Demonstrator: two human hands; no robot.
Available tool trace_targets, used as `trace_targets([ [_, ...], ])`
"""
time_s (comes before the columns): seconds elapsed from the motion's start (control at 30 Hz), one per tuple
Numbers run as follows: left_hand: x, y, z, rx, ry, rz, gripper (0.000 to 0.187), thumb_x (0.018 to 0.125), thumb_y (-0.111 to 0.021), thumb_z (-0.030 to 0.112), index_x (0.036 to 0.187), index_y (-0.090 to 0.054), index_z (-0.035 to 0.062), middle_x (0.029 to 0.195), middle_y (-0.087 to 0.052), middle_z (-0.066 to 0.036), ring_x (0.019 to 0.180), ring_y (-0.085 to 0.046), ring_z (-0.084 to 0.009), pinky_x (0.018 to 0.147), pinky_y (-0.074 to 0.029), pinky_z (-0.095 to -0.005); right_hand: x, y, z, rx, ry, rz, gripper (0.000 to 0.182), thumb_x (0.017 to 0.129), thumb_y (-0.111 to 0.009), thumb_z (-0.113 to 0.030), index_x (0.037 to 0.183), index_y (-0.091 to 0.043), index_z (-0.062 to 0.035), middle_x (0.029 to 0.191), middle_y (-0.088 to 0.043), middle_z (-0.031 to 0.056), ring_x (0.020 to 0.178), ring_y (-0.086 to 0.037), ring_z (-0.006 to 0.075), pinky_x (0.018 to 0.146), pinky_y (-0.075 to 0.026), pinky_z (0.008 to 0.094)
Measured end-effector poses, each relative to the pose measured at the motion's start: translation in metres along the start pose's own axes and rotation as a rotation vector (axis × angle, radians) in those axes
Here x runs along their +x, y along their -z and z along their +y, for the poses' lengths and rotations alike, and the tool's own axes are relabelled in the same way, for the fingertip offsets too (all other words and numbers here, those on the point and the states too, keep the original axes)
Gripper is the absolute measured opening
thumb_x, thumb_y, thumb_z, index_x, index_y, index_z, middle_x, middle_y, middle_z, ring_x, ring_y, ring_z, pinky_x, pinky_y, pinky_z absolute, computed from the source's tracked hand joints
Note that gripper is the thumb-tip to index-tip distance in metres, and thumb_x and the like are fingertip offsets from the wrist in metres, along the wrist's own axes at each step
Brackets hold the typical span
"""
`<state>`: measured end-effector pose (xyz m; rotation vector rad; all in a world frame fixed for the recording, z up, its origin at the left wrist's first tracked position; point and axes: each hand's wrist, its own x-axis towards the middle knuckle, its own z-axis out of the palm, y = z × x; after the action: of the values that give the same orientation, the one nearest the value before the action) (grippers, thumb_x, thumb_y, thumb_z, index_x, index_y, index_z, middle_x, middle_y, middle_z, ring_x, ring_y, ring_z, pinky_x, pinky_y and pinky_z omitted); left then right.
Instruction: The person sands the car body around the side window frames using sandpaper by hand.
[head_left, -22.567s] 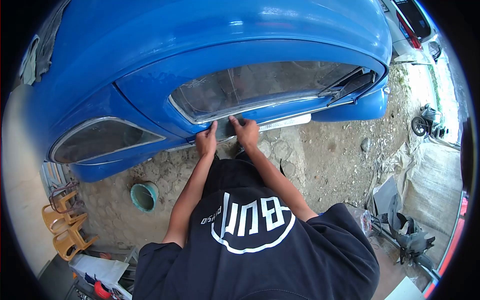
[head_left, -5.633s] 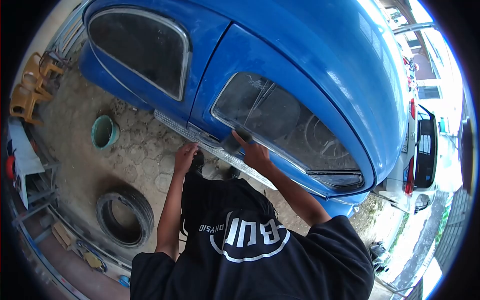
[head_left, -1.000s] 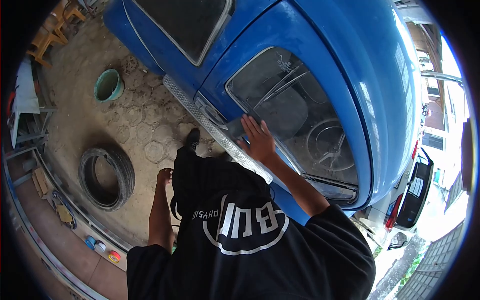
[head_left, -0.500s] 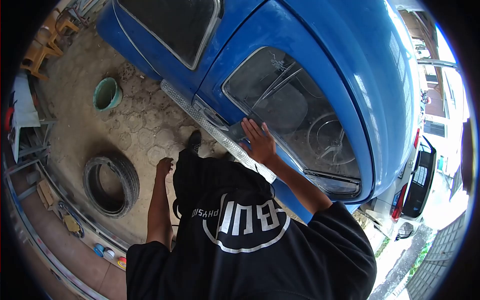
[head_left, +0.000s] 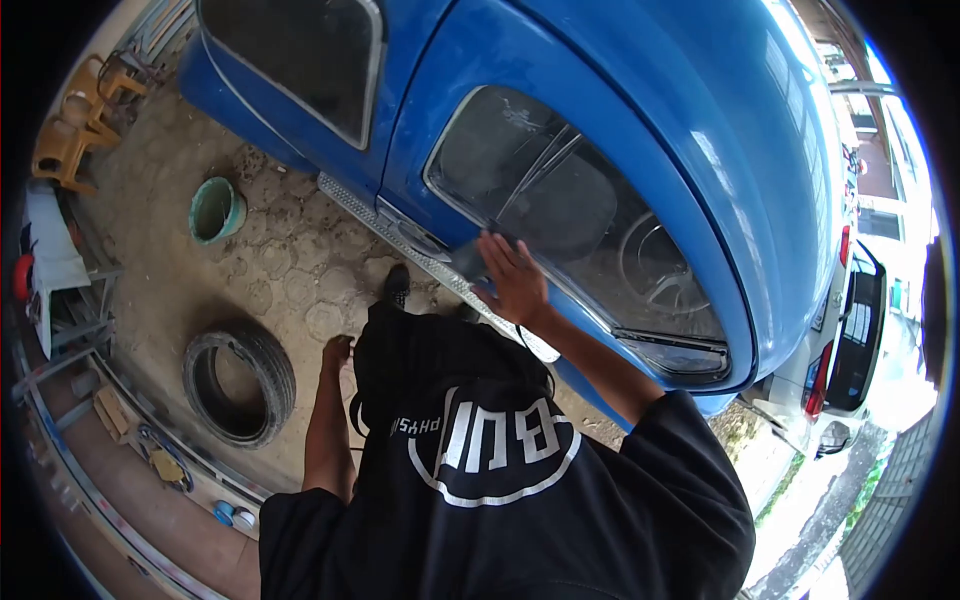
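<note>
The blue vehicle's door (head_left: 410,170) and its window (head_left: 560,190) are in front of me and to the right. My right hand (head_left: 516,282) is against the door just below the window's edge, fingers extended over a dark grey pad (head_left: 468,262). Part of the pad is hidden under the fingers. My left hand (head_left: 338,350) hangs beside my left leg, loosely curled and touching nothing, with no object visible in it. A metal-edged step (head_left: 350,203) runs along the vehicle's lower side.
A green bucket (head_left: 217,211) and a loose tyre (head_left: 239,384) are on the paved ground to the left. Yellow plastic chairs (head_left: 62,155) stand at the upper left. Metal framing (head_left: 75,335) lies along the left side. Another car (head_left: 850,330) is at the far right.
The view has shifted slightly. My right hand and the pad have moved a little left along the door. My left hand is still down at my side.
</note>
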<state>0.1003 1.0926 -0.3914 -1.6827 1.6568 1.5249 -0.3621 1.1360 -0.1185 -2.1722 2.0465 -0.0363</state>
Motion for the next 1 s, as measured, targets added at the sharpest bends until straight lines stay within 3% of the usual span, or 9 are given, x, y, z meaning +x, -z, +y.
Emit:
trace_targets([
  [0.07,-0.034,0.002,0.038,-0.287,0.339,-0.029,0.036,0.099,-0.053,0.034,0.122,-0.068,0.0117,0.100,-0.074,-0.008,0.079,-0.069,-0.0227,0.067,-0.054,-0.0383,0.036,-0.004,-0.018,0.023,0.025,0.097,0.078,0.095,-0.058,-0.050,0.156,-0.035,-0.0074,0.163,-0.035,0.0052,0.148,-0.035,0.0194,0.121,-0.028,0.0462],
  [0.17,-0.041,0.004,0.051,-0.197,0.375,-0.094,0.038,0.099,-0.053,0.038,0.125,-0.065,0.0136,0.099,-0.074,-0.007,0.075,-0.067,-0.0220,0.065,-0.053,-0.0381,0.040,-0.009,-0.020,0.072,0.009,0.145,0.076,0.095,-0.058,-0.047,0.156,-0.035,-0.0088,0.163,-0.035,0.0046,0.149,-0.035,0.0185,0.121,-0.027,0.0439],
  [0.33,-0.008,0.009,0.063,-0.168,0.174,-0.017,0.035,0.099,-0.055,0.032,0.121,-0.068,0.0087,0.095,-0.073,-0.010,0.067,-0.067,-0.0197,0.057,-0.053,-0.0343,-0.084,0.000,0.038,-0.009,-0.054,-0.014,0.082,0.089,-0.066,-0.045,0.156,-0.036,-0.0083,0.163,-0.035,0.0018,0.149,-0.032,0.0145,0.123,-0.022,0.0408],
  [0.4,-0.005,0.009,0.076,-0.141,0.010,0.029,0.034,0.097,-0.057,0.031,0.119,-0.070,0.0088,0.093,-0.074,-0.011,0.068,-0.069,-0.0193,0.058,-0.053,-0.0341,-0.100,-0.004,0.042,0.039,-0.104,-0.038,0.081,0.090,-0.065,-0.045,0.156,-0.035,-0.0091,0.163,-0.034,0.0018,0.150,-0.031,0.0147,0.123,-0.022,0.0411],
  [0.5,-0.012,-0.001,0.117,-0.159,0.088,0.047,0.034,0.097,-0.057,0.032,0.118,-0.071,0.0093,0.090,-0.074,-0.011,0.069,-0.070,-0.0193,0.059,-0.054,-0.0340,-0.081,-0.008,0.023,0.155,-0.169,0.040,0.081,0.090,-0.065,-0.044,0.157,-0.034,-0.0106,0.164,-0.033,0.0018,0.150,-0.031,0.0147,0.123,-0.021,0.0416],
  [0.63,-0.012,-0.016,0.138,-0.067,0.037,-0.037,0.033,0.096,-0.057,0.033,0.115,-0.072,0.0097,0.088,-0.075,-0.010,0.069,-0.070,-0.0188,0.060,-0.053,-0.0345,-0.057,-0.019,0.016,0.224,-0.151,0.114,0.078,0.092,-0.064,-0.043,0.157,-0.033,-0.0129,0.164,-0.032,0.0011,0.150,-0.030,0.0143,0.124,-0.021,0.0424],
  [0.87,0.001,-0.049,0.158,-0.028,0.078,-0.032,0.035,0.096,-0.056,0.030,0.116,-0.072,0.0061,0.091,-0.074,-0.011,0.072,-0.070,-0.0207,0.063,-0.053,-0.0359,-0.209,-0.023,0.087,0.091,-0.205,-0.034,0.078,0.093,-0.061,-0.043,0.159,-0.030,-0.0143,0.165,-0.031,-0.0003,0.151,-0.029,0.0133,0.124,-0.020,0.0426],
  [1.0,0.030,-0.060,0.132,0.373,-0.412,-0.101,0.036,0.095,-0.056,0.030,0.116,-0.072,0.0047,0.094,-0.074,-0.013,0.075,-0.070,-0.0209,0.063,-0.053,-0.0352,-0.190,-0.025,0.064,0.257,-0.281,0.055,0.074,0.096,-0.058,-0.042,0.159,-0.031,-0.0146,0.165,-0.032,-0.0001,0.150,-0.031,0.0136,0.124,-0.020,0.0424],
])
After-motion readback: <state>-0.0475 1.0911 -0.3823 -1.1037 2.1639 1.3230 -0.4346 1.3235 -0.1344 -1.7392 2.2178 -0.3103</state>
